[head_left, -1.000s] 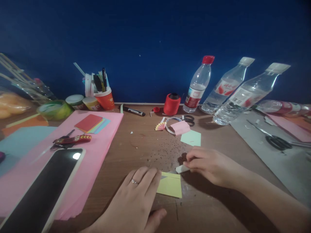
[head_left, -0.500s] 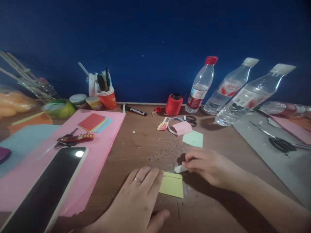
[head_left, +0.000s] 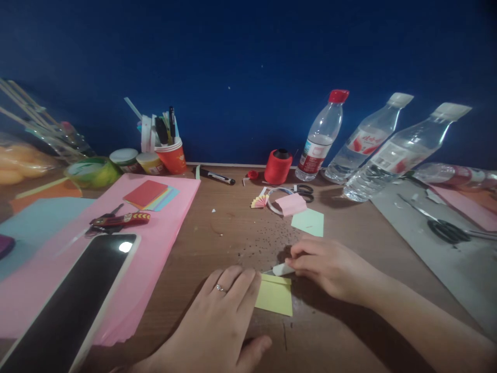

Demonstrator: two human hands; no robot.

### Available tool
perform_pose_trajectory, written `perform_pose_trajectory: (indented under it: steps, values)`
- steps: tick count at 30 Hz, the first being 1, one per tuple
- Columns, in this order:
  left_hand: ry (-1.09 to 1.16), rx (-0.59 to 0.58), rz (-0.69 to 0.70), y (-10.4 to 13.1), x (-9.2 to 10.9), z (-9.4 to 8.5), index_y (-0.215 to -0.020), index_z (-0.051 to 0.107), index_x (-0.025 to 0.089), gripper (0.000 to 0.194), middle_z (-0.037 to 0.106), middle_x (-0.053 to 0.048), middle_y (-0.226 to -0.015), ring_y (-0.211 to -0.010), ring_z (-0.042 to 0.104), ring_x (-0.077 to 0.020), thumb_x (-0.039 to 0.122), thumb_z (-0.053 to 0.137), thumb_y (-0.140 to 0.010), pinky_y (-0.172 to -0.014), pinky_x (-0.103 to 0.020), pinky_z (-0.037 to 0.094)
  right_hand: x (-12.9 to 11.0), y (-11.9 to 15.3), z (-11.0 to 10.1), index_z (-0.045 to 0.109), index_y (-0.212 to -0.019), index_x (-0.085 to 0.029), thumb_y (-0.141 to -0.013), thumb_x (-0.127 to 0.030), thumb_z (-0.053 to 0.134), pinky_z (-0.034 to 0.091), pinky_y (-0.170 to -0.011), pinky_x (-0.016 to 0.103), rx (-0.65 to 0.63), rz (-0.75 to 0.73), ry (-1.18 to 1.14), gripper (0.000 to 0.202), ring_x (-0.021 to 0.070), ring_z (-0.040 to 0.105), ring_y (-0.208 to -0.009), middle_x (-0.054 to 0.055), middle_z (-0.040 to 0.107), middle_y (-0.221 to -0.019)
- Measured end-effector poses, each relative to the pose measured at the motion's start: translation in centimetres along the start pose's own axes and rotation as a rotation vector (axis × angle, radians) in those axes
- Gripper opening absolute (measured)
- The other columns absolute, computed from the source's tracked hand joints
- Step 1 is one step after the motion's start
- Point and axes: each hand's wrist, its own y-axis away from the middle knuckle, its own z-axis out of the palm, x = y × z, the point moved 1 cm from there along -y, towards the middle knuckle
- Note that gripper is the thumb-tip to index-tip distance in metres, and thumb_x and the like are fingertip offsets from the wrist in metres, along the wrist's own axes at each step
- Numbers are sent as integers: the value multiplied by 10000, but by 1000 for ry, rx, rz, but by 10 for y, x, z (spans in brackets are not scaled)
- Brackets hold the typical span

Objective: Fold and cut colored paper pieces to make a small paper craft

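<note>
My left hand (head_left: 229,305), a ring on one finger, lies flat over the left part of a folded yellow paper (head_left: 275,299), its fingers stretched out together. A narrow fold runs along the paper's top edge. Just right of that edge, my right hand (head_left: 326,267) pinches a small white bar-shaped tool (head_left: 282,269). A thin pale tip seems to show at its left end, close to the fold; its exact kind is not clear. Beyond the right hand lies a green paper piece (head_left: 308,223), and dark specks are scattered on the table beside it.
A pink folded paper (head_left: 292,204), scissors (head_left: 306,192) and a red thread spool (head_left: 278,167) lie farther back. Several water bottles (head_left: 320,137) stand at the right rear. On the left are pink sheets (head_left: 171,207), a phone (head_left: 81,295) and an orange pen cup (head_left: 173,157).
My right hand has shifted slightly left with the white tool, bringing its end over the yellow paper's top edge. My left hand has stayed in place.
</note>
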Motion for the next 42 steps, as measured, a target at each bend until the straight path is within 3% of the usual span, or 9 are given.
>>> perform_pose_trajectory:
  steps: [9,19,29,38,42]
  values:
    - [-38,-38,5,0,1,1,-1295,297,265,565,469,-67,-1183,-1061,404,-269,377,459,-766,-872,-437,357,0,0,-1,613,-839,-180,-837,-155,419,366,-609,256,25,-13,-5,196,127,468,-731,44,560,-826]
    - [-76,8,19,1,-3,8,-1299,272,332,624,436,-66,-1198,-1030,403,-301,464,490,-730,-837,-499,343,0,-1,-2,619,-843,-182,-836,-156,424,372,-618,255,25,-34,5,197,130,471,-731,48,564,-824]
    - [-46,9,27,-1,-4,8,-1284,295,340,617,431,-74,-1181,-1027,401,-312,527,473,-723,-823,-519,339,-1,-1,2,618,-835,-188,-832,-162,435,373,-637,260,44,-29,13,185,133,467,-742,39,565,-812]
    - [-43,77,33,4,1,-5,-1158,443,244,366,448,-70,-1141,-1041,389,-257,299,440,-795,-867,-444,339,-1,-1,-1,614,-874,-168,-851,-183,409,390,-650,267,45,-78,27,207,137,480,-753,63,568,-835]
    - [-75,129,-1,5,5,-5,-1118,471,229,323,468,-67,-1092,-1029,396,-252,297,426,-806,-869,-437,333,-1,0,0,610,-899,-177,-848,-188,417,395,-665,263,49,-87,54,200,141,491,-784,60,571,-850]
